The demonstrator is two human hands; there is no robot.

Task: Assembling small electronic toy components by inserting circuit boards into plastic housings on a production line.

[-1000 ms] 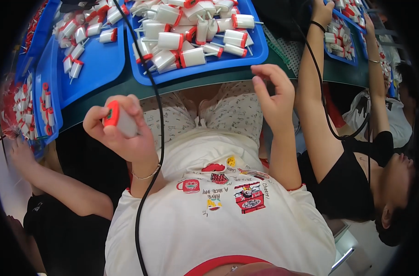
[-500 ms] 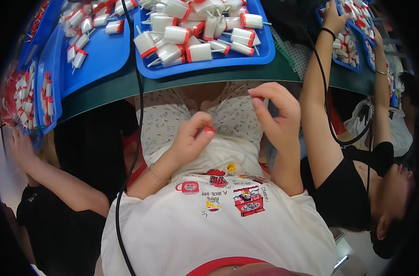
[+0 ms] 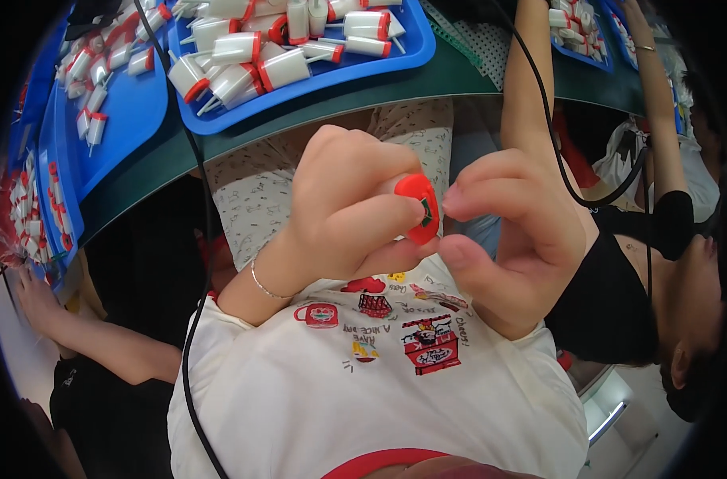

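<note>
My left hand (image 3: 343,211) is raised in front of my shirt, closed around a small red oval cap (image 3: 427,227) with a dark green patch at its middle. The cap is pinched between thumb and curled fingers, and part of it is hidden by them. Close to its right side, my right hand (image 3: 527,231) has thumb and fingers curved and apart, with nothing seen between them. Whether a right fingertip touches the cap is hard to tell. Beyond both hands, a blue tray (image 3: 419,36) holds a heap of white cylinders (image 3: 284,69) with red ends and thin stems.
A second blue tray (image 3: 140,120) with similar pieces lies to the left on the green table (image 3: 459,76). Black cables (image 3: 194,351) hang on both sides. Co-workers sit close by: one arm (image 3: 120,343) at left, another (image 3: 525,104) at right.
Both hands have risen toward me and come together, the left moving right with the red cap, which now shows more fully. The view has shifted, so the trays sit further left.
</note>
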